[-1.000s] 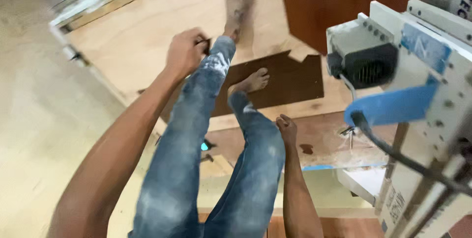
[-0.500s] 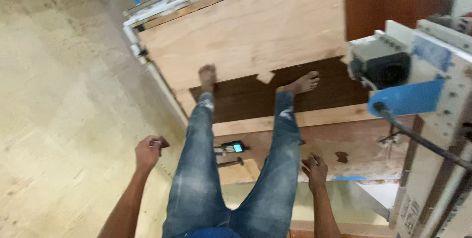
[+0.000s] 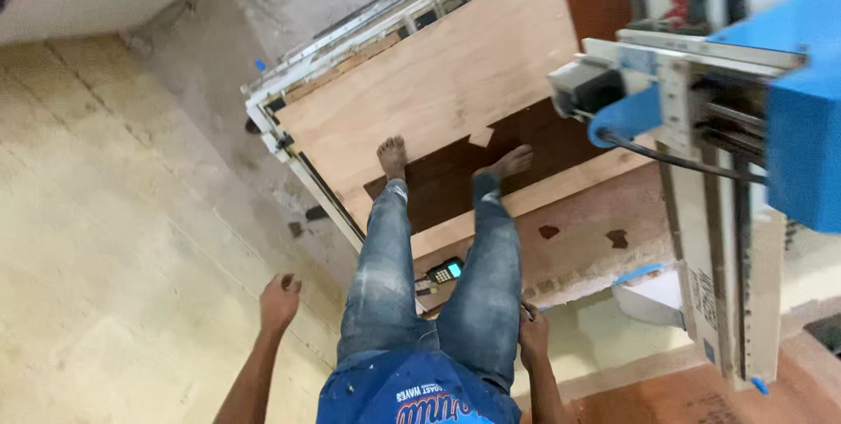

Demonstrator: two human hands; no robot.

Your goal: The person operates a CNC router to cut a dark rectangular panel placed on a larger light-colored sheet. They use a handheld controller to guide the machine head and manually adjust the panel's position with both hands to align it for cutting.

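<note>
Wide bare concrete floor (image 3: 114, 240) open to the left of the left hand (image 3: 279, 300); fingers curled loosely inward, nothing gripped, hanging off the machine bed's white frame edge (image 3: 289, 157). Beyond the fingertips, pale plywood sheet (image 3: 438, 82) with dark brown panel (image 3: 447, 183) underfoot, both bare feet planted there. Small black handheld device (image 3: 445, 271) with lit blue screen between the knees, just left of the right hand (image 3: 532, 334). Right fingers bent, pressed by the thigh; grasp cannot be told. Farther right, white gantry (image 3: 701, 109) with blue housing (image 3: 802, 109), narrow label strip down the rail.
</note>
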